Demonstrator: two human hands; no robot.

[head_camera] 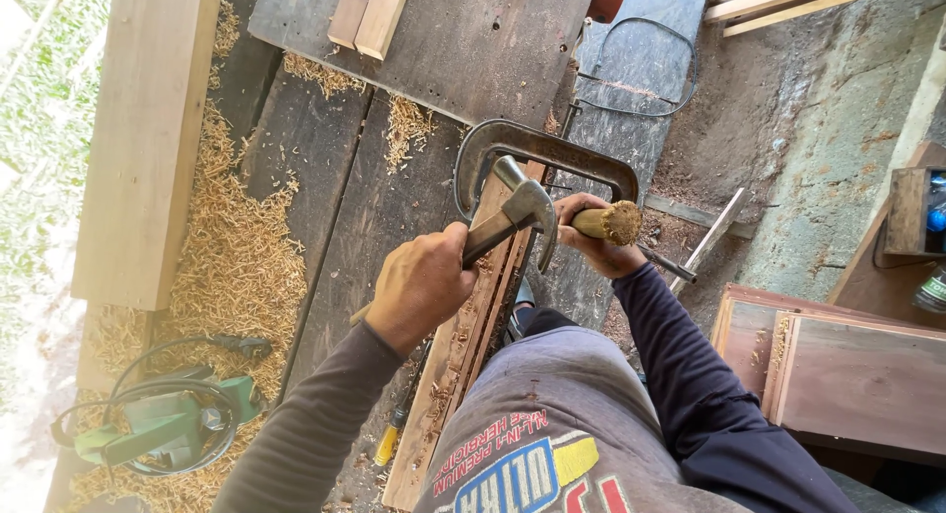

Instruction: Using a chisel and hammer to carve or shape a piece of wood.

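My left hand [419,284] grips the handle of a claw hammer [522,209], whose steel head hangs just left of a chisel. My right hand [581,239] holds that chisel, its frayed wooden handle end [619,222] pointing right. Both hands hover over a long narrow wooden board [463,345] with a chiselled groove. A large metal C-clamp [542,153] pins the board's far end to the dark workbench [365,207].
Wood shavings [236,267] cover the bench's left side beside a thick pale beam [148,138]. A green power tool with coiled cord [158,424] lies lower left. A yellow-handled tool [387,444] lies by the board. Wooden box frames [838,365] stand right.
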